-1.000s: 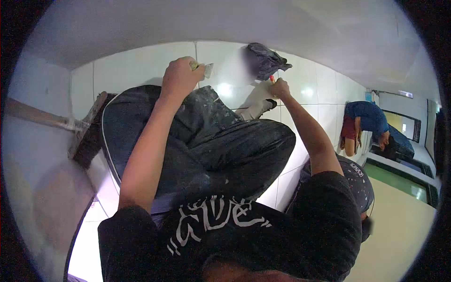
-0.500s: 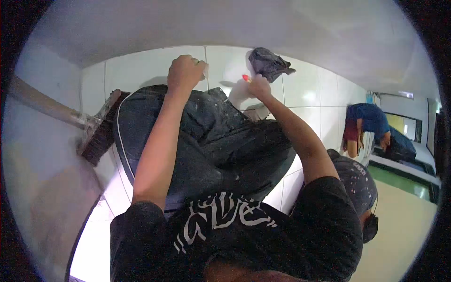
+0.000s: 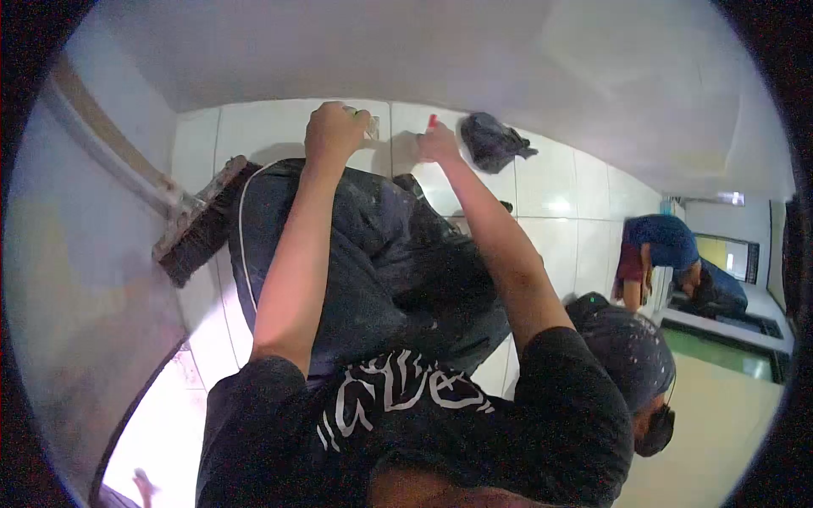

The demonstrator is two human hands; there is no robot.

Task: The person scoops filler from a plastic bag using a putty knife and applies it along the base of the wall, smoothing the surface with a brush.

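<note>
Over the white tiled floor (image 3: 546, 190), my left hand (image 3: 337, 131) is closed around a small clear piece (image 3: 373, 127) with a bit of green by the thumb; its kind cannot be made out. My right hand (image 3: 438, 144), slightly blurred, grips a small object with a red end (image 3: 433, 121), the rest hidden by the fingers. A crumpled dark bag or cloth (image 3: 494, 142) lies just right of that hand, by the wall. Both hands are in front of my bent knees in dark trousers (image 3: 364, 245).
A broom (image 3: 207, 216) leans at the left wall, bristles near my knee. A person in a speckled cap (image 3: 622, 347) is close by my right arm. Another person in blue (image 3: 660, 241) bends over farther right. Someone's hand (image 3: 144, 487) shows at bottom left.
My right hand has moved left, away from the dark bag and closer to my left hand, with the red-ended object in it. The view has shifted slightly. Another person's hand has appeared at bottom left.
</note>
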